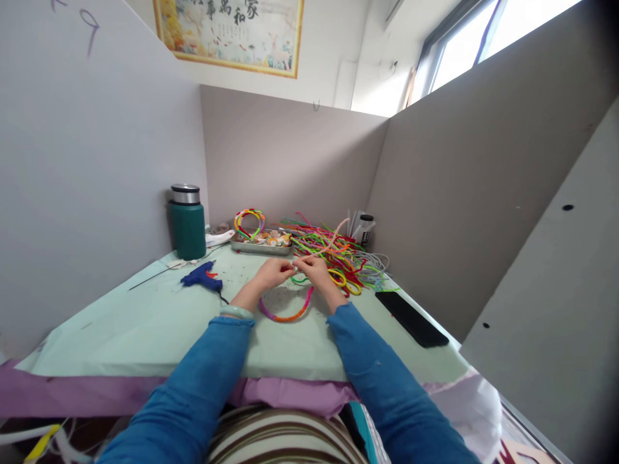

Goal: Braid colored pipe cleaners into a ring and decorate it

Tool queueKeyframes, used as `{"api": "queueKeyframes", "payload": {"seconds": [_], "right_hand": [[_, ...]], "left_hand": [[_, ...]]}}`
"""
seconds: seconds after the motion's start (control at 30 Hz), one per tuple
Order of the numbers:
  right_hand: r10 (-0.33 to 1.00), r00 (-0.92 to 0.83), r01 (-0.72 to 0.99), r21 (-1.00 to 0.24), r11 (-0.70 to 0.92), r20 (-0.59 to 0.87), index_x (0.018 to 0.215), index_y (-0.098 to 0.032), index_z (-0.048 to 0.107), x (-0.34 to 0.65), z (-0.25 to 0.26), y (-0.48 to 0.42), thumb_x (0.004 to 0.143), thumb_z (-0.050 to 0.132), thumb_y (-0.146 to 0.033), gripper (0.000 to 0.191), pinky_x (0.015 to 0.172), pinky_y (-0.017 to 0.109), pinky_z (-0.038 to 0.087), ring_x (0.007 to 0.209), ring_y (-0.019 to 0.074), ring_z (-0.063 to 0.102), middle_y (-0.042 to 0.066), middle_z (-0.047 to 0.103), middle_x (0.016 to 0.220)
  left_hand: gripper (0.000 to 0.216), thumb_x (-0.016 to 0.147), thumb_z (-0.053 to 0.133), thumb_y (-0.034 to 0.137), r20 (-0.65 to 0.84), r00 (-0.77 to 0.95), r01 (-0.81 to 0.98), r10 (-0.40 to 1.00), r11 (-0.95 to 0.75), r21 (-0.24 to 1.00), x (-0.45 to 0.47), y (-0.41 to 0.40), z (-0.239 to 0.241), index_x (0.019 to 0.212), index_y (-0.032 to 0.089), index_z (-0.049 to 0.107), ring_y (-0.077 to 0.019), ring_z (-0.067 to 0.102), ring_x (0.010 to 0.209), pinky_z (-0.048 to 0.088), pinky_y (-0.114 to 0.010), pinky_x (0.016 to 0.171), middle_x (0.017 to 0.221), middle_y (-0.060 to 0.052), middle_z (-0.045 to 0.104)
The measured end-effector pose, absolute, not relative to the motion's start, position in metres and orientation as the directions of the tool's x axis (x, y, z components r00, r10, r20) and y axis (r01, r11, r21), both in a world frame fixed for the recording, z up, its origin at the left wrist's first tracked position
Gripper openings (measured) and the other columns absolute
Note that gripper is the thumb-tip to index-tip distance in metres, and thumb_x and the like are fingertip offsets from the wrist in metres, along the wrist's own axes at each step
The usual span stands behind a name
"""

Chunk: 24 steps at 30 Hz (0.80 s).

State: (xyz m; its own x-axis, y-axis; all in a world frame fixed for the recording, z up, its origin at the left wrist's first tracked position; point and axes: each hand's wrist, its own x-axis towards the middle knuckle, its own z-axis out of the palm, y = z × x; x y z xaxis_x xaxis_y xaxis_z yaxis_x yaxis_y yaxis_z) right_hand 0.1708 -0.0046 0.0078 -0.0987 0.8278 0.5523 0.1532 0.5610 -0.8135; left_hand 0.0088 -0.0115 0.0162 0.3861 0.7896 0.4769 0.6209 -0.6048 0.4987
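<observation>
My left hand (273, 272) and my right hand (313, 269) meet over the pale green table cover (145, 322), fingers pinched together on a thin pink fuzzy stem (333, 243) that runs up to the right. Below the hands hangs a curved hoop (285, 314) wrapped in purple, orange and pink stems, between my wrists. Whether the hands also hold the hoop's ends I cannot tell. Both sleeves are blue, and a pale bracelet sits on my left wrist.
A pile of coloured fuzzy stems (338, 248) lies behind the hands. A metal tray (261, 243) with small pieces and a wrapped hoop (249, 219) stands at the back. A blue glue gun (202, 277), green flask (187, 222), black flat bar (411, 319) and grey partition walls surround the table.
</observation>
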Motion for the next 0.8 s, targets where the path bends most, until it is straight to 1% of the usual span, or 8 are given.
{"api": "queueKeyframes", "payload": {"seconds": [0.1,0.17,0.23,0.43,0.63,0.7,0.8], "right_hand": [[0.855,-0.092,0.127,-0.845,0.519,0.511,0.058,-0.018,0.064,0.172,0.006,-0.002,0.065,0.067,-0.038,0.022,0.052,0.023,0.035,0.055,0.0117,0.047,-0.001,0.055,0.055],[0.879,-0.096,0.074,-0.878,0.474,0.466,0.058,-0.017,0.062,0.173,0.005,-0.001,0.063,0.068,-0.04,0.024,0.047,0.023,0.03,0.049,0.0093,0.041,-0.003,0.05,0.051],[0.899,-0.12,0.001,-0.906,0.424,0.421,0.058,-0.017,0.06,0.174,0.004,0.0,0.062,0.07,-0.041,0.026,0.045,0.023,0.028,0.046,0.0079,0.038,-0.004,0.049,0.05],[0.938,-0.192,-0.161,-0.952,0.26,0.289,0.06,-0.017,0.056,0.178,0.001,0.004,0.057,0.077,-0.043,0.033,0.043,0.022,0.027,0.043,0.0059,0.039,-0.004,0.05,0.053],[0.949,-0.242,-0.26,-0.955,0.139,0.204,0.062,-0.016,0.055,0.179,0.002,0.005,0.051,0.082,-0.039,0.037,0.042,0.022,0.027,0.043,0.0053,0.04,-0.004,0.052,0.053],[0.952,-0.248,-0.276,-0.955,0.107,0.178,0.062,-0.016,0.054,0.179,0.004,0.003,0.051,0.083,-0.037,0.037,0.042,0.021,0.027,0.042,0.0047,0.039,-0.004,0.052,0.053],[0.954,-0.266,-0.279,-0.958,0.064,0.141,0.063,-0.017,0.054,0.179,0.007,-0.001,0.051,0.083,-0.035,0.037,0.041,0.021,0.026,0.041,0.0041,0.037,-0.005,0.05,0.051]], "left_hand": [[0.027,0.076,0.051,0.032,0.485,0.39,0.623,0.783,-0.612,0.487,0.009,-0.012,0.017,0.071,0.014,0.07,-0.0103,0.045,0.053,0.03,-0.021,0.052,0.057,0.0,0.061],[0.026,0.076,0.05,0.031,0.488,0.402,0.619,0.774,-0.623,0.478,0.009,-0.012,0.018,0.069,0.014,0.07,-0.0102,0.044,0.053,0.03,-0.021,0.051,0.055,0.0,0.06],[0.026,0.076,0.05,0.029,0.491,0.412,0.612,0.767,-0.633,0.474,0.009,-0.013,0.019,0.067,0.014,0.069,-0.0099,0.044,0.053,0.029,-0.02,0.05,0.055,0.0,0.059],[0.023,0.074,0.049,0.024,0.504,0.427,0.583,0.751,-0.655,0.482,0.01,-0.018,0.021,0.066,0.013,0.068,-0.0084,0.04,0.051,0.028,-0.019,0.049,0.052,0.002,0.055],[0.021,0.072,0.049,0.021,0.511,0.427,0.575,0.746,-0.66,0.483,0.012,-0.021,0.023,0.07,0.013,0.068,-0.0081,0.043,0.053,0.03,-0.019,0.051,0.057,0.002,0.058],[0.019,0.071,0.051,0.021,0.524,0.395,0.567,0.755,-0.649,0.508,0.013,-0.023,0.024,0.074,0.013,0.068,-0.0086,0.046,0.054,0.033,-0.019,0.052,0.061,0.001,0.061],[0.023,0.071,0.055,0.022,0.541,0.341,0.537,0.768,-0.632,0.558,0.013,-0.028,0.028,0.089,0.013,0.066,-0.0091,0.046,0.053,0.034,-0.019,0.052,0.061,0.001,0.06]]}}
